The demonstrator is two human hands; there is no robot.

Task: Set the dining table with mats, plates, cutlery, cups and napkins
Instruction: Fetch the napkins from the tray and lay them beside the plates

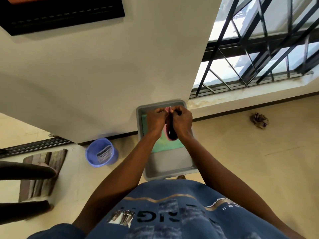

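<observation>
Two hands at work over one tub, and we sweep in from the left: a striped floor mat lies flat by the doorway track, with dark chair legs crossing in front of it. Next along, a blue bucket stands on the floor against the wall, something labelled tucked inside, too blurred to read. Then the action: a grey plastic tub sits on the floor at the foot of the wall, a green cloth lying flat in its far half. Above it, the left hand and the right hand meet, knuckles almost touching, both pinching the top edge of a pink napkin with a dark fold hanging down between the palms. Fingers curled tight on both sides, a proper two-handed grip. Looks like the fetching stage to me: linens coming out of storage, nothing laid yet, and no table in view. Next move, I'd say, calls for lifting the cloth clear of the tub without dragging the green one along, then carrying it away. Whether it's one piece or two held together, I can't tell. Over to the right, a crumpled dark bundle sits alone on the floor below the barred window.
</observation>
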